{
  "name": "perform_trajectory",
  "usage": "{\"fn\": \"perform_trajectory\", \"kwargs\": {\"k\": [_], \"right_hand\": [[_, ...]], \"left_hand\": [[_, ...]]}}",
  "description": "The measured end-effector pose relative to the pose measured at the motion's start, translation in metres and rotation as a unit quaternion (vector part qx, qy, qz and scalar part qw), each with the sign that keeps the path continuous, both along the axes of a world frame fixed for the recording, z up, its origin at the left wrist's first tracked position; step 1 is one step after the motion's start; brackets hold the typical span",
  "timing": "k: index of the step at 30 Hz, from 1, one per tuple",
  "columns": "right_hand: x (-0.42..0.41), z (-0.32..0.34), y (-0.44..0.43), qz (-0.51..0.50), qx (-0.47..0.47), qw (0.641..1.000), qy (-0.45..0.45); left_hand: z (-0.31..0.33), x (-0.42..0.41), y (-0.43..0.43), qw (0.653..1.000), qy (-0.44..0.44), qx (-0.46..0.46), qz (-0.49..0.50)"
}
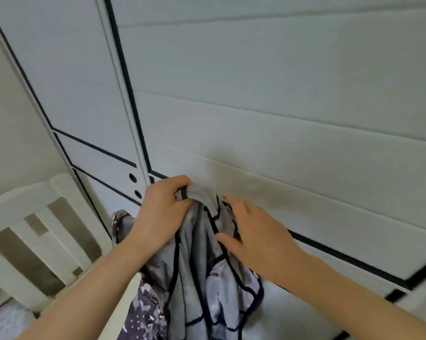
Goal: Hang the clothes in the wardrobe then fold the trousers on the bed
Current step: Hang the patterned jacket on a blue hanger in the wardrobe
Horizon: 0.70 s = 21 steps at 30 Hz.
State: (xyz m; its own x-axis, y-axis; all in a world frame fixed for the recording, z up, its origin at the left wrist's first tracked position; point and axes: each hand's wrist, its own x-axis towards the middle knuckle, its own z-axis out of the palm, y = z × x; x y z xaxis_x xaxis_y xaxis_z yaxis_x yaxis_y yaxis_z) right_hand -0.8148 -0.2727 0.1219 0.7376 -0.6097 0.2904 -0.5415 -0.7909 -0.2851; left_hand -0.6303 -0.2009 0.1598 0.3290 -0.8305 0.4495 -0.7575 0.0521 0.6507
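Chair slats, white, fill the lower left corner. Behind them rises the wardrobe, its white panelled fronts edged in thin black lines. Two round holes sit in a narrow panel just left of the hands.

A patterned garment, dark with pale speckles, hangs beneath the left forearm and shows again above the wrist.

The left hand is raised in front of the wardrobe. Its fingers are curled tight around the mesh top edge of a grey garment, bunching the cloth in the fist. This garment, trimmed with dark piping, hangs down from that grip between the two forearms, close in front of the wardrobe's lower panels. It lies against the patterned garment on its left side.

The right hand lies on the grey cloth just below the top edge. Its fingers are stretched out and loose, touching the fabric without gripping it, with the thumb pressed against a fold.
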Motion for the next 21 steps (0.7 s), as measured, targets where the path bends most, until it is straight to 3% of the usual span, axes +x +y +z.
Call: {"fn": "perform_trajectory", "kwargs": {"k": [3,12,18,21], "right_hand": [[-0.004,0.001,0.010,0.037,0.083,0.995,-0.031],[-0.056,-0.023,0.002,-0.048,0.044,0.994,-0.088],[-0.097,-0.030,0.005,-0.090,-0.083,0.988,-0.096],[-0.130,-0.029,0.011,-0.068,-0.137,0.981,-0.120]], "left_hand": [[-0.004,-0.017,-0.012,0.999,-0.003,0.009,-0.043],[-0.036,-0.053,-0.018,0.994,-0.005,0.036,-0.099],[-0.056,-0.074,-0.016,0.972,-0.228,0.058,-0.008],[-0.076,-0.084,-0.012,0.960,-0.264,0.088,0.012]]}}
